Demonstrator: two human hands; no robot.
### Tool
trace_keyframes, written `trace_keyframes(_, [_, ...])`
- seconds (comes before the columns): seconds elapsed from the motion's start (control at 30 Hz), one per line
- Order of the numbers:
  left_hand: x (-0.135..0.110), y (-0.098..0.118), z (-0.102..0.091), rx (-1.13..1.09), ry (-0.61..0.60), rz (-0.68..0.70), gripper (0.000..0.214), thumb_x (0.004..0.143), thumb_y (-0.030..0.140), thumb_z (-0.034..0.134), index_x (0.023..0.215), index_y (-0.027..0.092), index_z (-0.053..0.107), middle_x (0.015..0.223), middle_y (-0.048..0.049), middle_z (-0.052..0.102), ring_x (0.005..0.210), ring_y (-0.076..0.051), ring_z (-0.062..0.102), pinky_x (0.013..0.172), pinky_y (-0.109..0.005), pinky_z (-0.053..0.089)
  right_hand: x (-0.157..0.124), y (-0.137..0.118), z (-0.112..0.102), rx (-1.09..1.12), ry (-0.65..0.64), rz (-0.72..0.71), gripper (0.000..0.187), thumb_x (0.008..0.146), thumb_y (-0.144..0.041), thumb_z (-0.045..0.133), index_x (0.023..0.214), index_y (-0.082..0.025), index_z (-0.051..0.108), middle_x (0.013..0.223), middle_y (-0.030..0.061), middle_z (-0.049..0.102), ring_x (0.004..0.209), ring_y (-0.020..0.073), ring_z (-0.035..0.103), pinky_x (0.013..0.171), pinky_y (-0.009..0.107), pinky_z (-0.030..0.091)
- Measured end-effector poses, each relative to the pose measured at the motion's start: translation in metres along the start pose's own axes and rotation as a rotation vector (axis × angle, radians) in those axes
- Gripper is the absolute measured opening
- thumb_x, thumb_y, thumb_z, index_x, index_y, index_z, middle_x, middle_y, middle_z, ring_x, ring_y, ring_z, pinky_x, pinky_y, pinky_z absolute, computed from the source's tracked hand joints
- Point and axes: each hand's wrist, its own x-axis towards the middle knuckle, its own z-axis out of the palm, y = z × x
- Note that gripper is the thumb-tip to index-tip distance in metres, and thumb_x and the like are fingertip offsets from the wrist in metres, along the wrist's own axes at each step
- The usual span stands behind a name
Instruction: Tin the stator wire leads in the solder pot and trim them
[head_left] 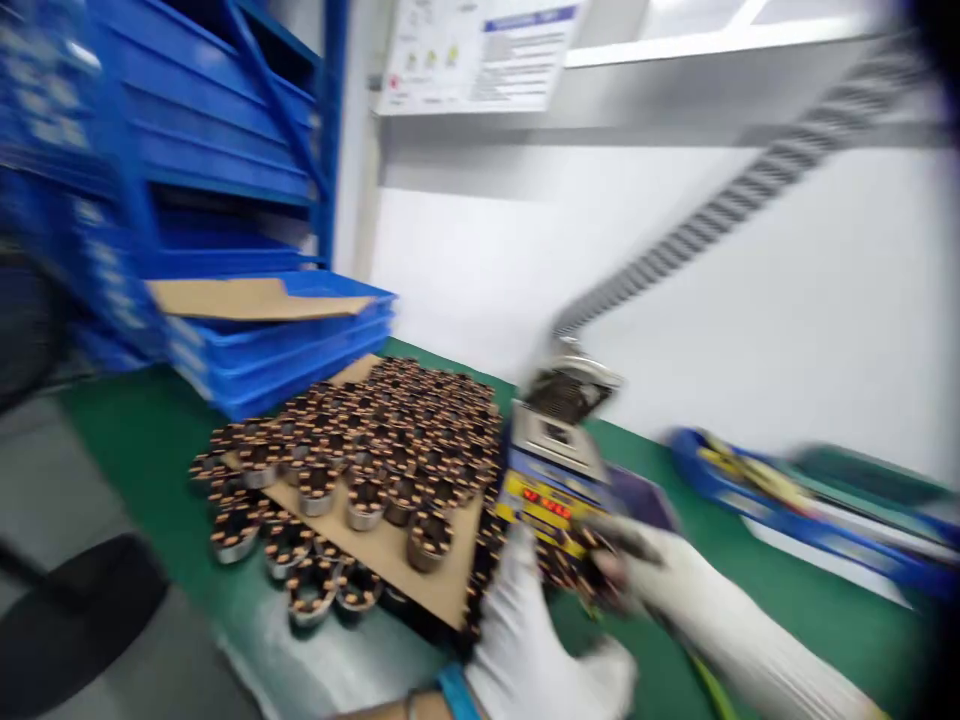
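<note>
My left hand [536, 645], in a white glove, is open in front of a box with a red digital display [546, 500]. Its fingers point up toward the box's lower edge, and the thumb stands apart. My right hand [660, 568], also gloved, is closed around a dark ring-shaped motor stator with copper windings [600, 568]; motion blur hides the exact grip. Similar stators [397, 420] stand crowded on a cardboard sheet [442, 575] to the left. Several more [311, 590] show at its near edge.
Blue crates [292, 345] with cardboard on top stand at the back left beside a blue rack [330, 130]. A ribbed grey hose [720, 220] slants down behind the display box. A blue tray [720, 485] with blurred tools lies right on the green table [112, 430].
</note>
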Motion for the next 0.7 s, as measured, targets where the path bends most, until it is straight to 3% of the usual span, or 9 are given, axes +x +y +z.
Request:
trace_keyframes(0.1, [-0.010,0.005,0.004,0.040,-0.013,0.215,0.074,0.075,0.033,0.059,0.142,0.008,0.042,0.149,-0.0173,0.039,0.135,-0.030,0.040,0.112,-0.047,0.039,0.011,-0.018,-0.051,-0.236,0.167,0.108,0.046,0.067,-0.039,0.065,0.109,-0.021,0.070,0.099,0.0079,0.072,0.090,0.0272,0.068,0.079,0.036,0.056])
trace_keyframes(0.17, [-0.007,0.003,0.006,0.095,-0.103,0.370,0.066,0.078,0.034,0.056,0.139,0.012,0.048,0.149,-0.0151,0.040,0.135,-0.031,0.040,0.113,-0.052,0.034,0.041,-0.023,-0.067,-0.441,0.324,0.116,0.045,0.068,-0.041,0.066,0.108,-0.021,0.070,0.098,0.0051,0.071,0.092,0.0262,0.066,0.081,0.034,0.053])
trace_keyframes(0.23, [-0.004,-0.001,0.008,0.174,-0.241,0.429,0.063,0.078,0.036,0.054,0.137,0.014,0.051,0.148,-0.0153,0.041,0.135,-0.034,0.039,0.114,-0.059,0.027,0.075,-0.018,-0.074,-0.491,0.399,0.132,0.042,0.069,-0.041,0.067,0.106,-0.021,0.070,0.093,0.0029,0.071,0.089,0.0237,0.066,0.078,0.029,0.052])
trace_keyframes(0.37, [-0.005,-0.008,0.011,0.308,-0.463,0.413,0.063,0.077,0.037,0.053,0.136,0.014,0.053,0.147,-0.0176,0.041,0.137,-0.037,0.034,0.115,-0.063,0.014,0.122,0.001,-0.068,-0.464,0.420,0.157,0.053,0.068,-0.036,0.068,0.119,-0.023,0.063,0.101,0.0015,0.070,0.096,0.0218,0.065,0.082,0.026,0.050])
trace_keyframes(0.5, [-0.007,-0.010,0.012,0.354,-0.488,0.416,0.064,0.077,0.034,0.053,0.137,0.014,0.051,0.148,-0.0170,0.040,0.139,-0.036,0.031,0.117,-0.060,0.010,0.137,0.017,-0.054,-0.489,0.397,0.187,0.053,0.067,-0.035,0.068,0.118,-0.025,0.062,0.106,0.0025,0.069,0.099,0.0237,0.065,0.084,0.029,0.051])
trace_keyframes(0.7, [-0.004,-0.007,0.009,0.334,-0.552,0.385,0.066,0.080,0.043,0.053,0.139,0.015,0.048,0.150,-0.0164,0.037,0.139,-0.036,0.030,0.117,-0.059,0.008,0.138,0.028,-0.049,-0.476,0.393,0.219,0.057,0.065,-0.038,0.071,0.119,-0.025,0.060,0.108,0.0026,0.068,0.100,0.0235,0.064,0.083,0.029,0.051])
